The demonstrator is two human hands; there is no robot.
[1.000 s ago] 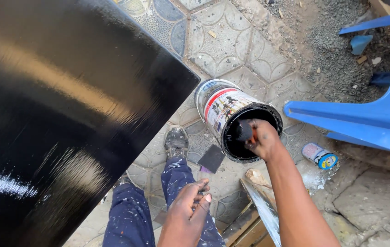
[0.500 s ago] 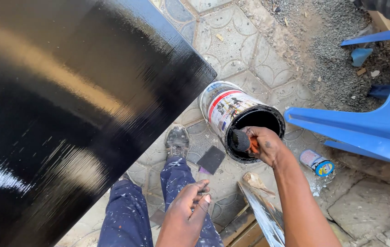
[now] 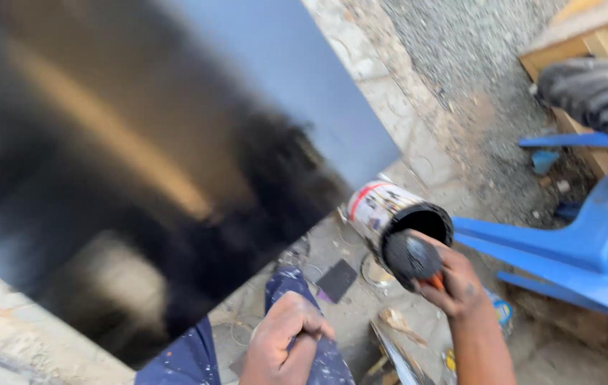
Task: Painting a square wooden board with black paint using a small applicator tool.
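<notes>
- Head view: the right hand (image 3: 457, 284) grips a paint-blackened round brush (image 3: 409, 257) at the mouth of a tilted cylindrical paint tin with a white-and-red label (image 3: 388, 212), black inside.
- The left hand (image 3: 284, 341) is curled shut over the knee; whether it holds anything cannot be told.
- A glossy black-painted panel (image 3: 140, 178) stands to its left.

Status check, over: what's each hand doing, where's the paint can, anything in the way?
Right hand grips a black-loaded roller at the mouth of the paint can. Left hand fisted over the knee. Can tilted on the paving beside the black panel. Blue chair close right.
</notes>
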